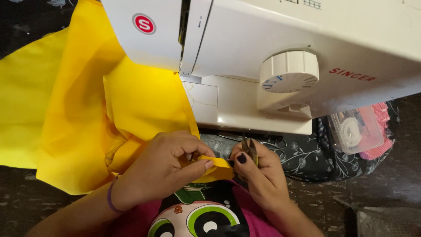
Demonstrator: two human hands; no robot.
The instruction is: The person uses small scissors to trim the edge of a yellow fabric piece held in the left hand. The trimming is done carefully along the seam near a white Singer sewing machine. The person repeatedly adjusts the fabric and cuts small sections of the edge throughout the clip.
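Both hands work beside the sewing machine (pixel 263 57): left hand (pixel 164 169) pinches yellow fabric (pixel 131 96), right hand (pixel 258 173) clasps small snips (pixel 250 147).

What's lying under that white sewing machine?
Yellow fabric runs under the sewing machine's head, and a dark floral cloth shows beneath its base. The needle area is hidden by the machine's body.

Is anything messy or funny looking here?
Nothing looks broken or spilled. The yellow fabric lies bunched and wrinkled beside the white sewing machine. The left hand pinches a folded yellow edge, and the right hand holds small snips next to it. A clear plastic box sits tilted on a pink checked cloth.
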